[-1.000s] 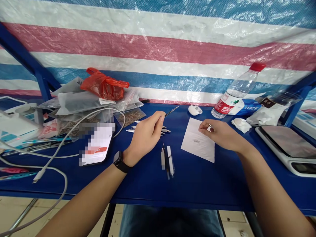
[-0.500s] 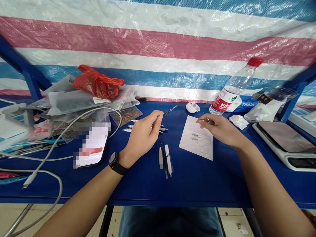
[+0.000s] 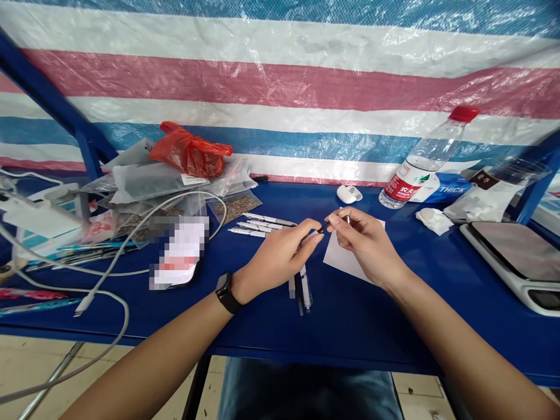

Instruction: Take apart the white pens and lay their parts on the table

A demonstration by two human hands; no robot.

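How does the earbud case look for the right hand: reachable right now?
Probably yes: the white earbud case lies just beyond the right hand, with nothing seen blocking it. That hand is, though, busy at the slim dark pen part that the left hand holds.

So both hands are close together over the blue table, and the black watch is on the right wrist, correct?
Not quite: the head view shows the black watch on the left wrist. The left hand and right hand are indeed close together over the blue table.
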